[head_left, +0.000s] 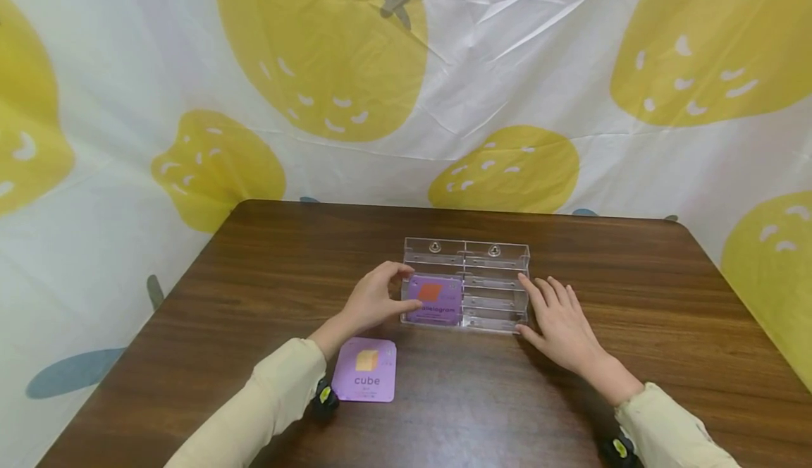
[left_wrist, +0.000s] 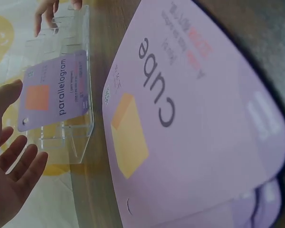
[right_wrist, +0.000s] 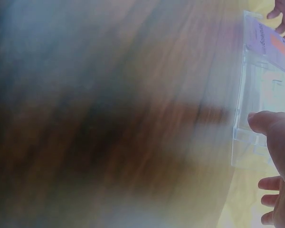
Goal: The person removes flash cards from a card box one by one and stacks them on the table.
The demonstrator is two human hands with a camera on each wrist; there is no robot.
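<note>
A clear plastic rack with two columns of tiered slots sits on the table. A purple card marked "parallelogram", with a red shape, leans in its front left slot. My left hand is at the rack's left end, thumb at the card's edge, the other fingers loosely spread. At the opposite end is my right hand, its thumb near the front corner and its fingers spread along the side. Nearer me lies a purple "cube" card; the left wrist view shows more purple cards under it.
The brown wooden table has rounded far corners. Behind it and at both sides hangs a white curtain printed with yellow lemons. A dark wrist device beside the left sleeve is close to the cube card.
</note>
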